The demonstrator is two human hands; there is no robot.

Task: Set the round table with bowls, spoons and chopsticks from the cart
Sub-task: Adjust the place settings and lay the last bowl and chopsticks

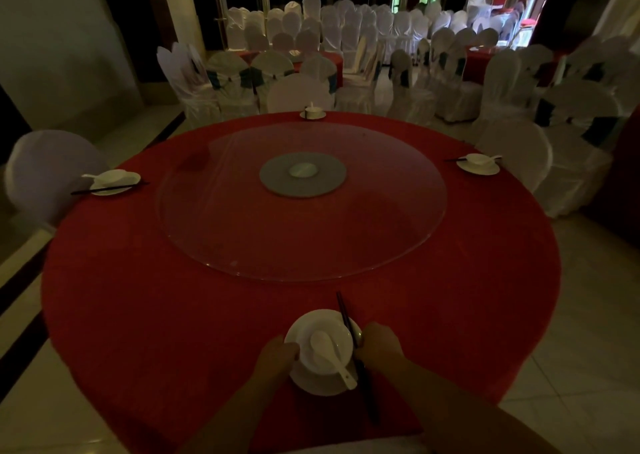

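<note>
A round table (138,315) with a red cloth fills the view. At its near edge a white bowl (320,332) sits on a white saucer (311,384), with a white spoon (329,353) lying in the bowl. My left hand (275,356) grips the bowl's left rim. My right hand (377,346) is closed on dark chopsticks (344,311) along the bowl's right side. Three more place settings lie at the left (116,181), far (312,112) and right (479,164) edges.
A glass turntable (242,231) with a grey hub (303,174) covers the table's centre. White-covered chairs stand at the left (48,173), far side (298,93) and right (516,162). More covered chairs and red tables fill the hall behind. The cart is out of view.
</note>
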